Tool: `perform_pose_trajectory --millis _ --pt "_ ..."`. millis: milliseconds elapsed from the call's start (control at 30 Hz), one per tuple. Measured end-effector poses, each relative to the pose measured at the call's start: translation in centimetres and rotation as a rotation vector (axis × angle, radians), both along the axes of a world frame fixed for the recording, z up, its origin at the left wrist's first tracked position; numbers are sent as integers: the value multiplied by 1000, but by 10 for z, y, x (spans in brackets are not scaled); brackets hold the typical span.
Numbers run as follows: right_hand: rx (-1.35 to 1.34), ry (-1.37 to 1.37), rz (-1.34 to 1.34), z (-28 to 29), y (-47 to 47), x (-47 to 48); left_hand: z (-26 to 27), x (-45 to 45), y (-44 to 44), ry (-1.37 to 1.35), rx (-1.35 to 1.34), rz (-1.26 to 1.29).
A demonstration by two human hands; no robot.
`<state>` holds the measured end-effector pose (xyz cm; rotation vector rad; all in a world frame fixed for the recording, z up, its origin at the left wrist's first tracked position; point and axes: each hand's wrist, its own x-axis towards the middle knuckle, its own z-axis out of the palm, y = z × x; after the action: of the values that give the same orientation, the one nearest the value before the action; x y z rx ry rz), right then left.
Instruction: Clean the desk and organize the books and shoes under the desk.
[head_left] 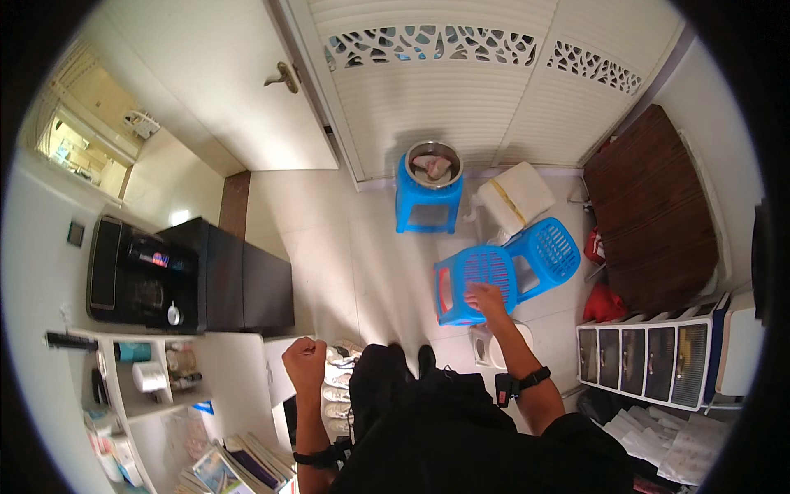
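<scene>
My left hand (304, 361) is curled into a fist with nothing visible in it. It hangs beside the white shelf unit (241, 367), above and left of a row of shoes (336, 394). My right hand (486, 298), slightly blurred, has its fingers curled in and no object showing. In the view it overlaps a blue plastic stool (487, 262) with red parts at its side; contact cannot be made out. Farther ahead, another blue stool (427, 200) bears a steel bowl (458, 165) with pale pinkish pieces (434, 167) in it.
A third blue stool (555, 247) adjoins a white box with yellow tape (517, 194). A low white stool (521, 339) stands below my right forearm. Drawers (642, 361) and a dark wooden board (648, 216) line the right. At left are a black cabinet (265, 284) and an open door (247, 123).
</scene>
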<state>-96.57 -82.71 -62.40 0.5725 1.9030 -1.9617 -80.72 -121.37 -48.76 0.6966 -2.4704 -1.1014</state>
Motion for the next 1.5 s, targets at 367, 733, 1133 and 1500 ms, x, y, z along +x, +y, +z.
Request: perform_pose_trajectory --millis 367,733,1133,1500 --pt "240 89 -1 -75 -78 -239 -99 -354 -32 -235 145 -338" --pt "745 275 42 -260 -84 -531 -297 -691 100 -419 334 -838" --pt "1106 204 464 -333 -94 -592 -438 -741 175 -173 -62 -795" --pt "395 222 88 -278 -63 -586 -455 -762 197 -692 563 -411"
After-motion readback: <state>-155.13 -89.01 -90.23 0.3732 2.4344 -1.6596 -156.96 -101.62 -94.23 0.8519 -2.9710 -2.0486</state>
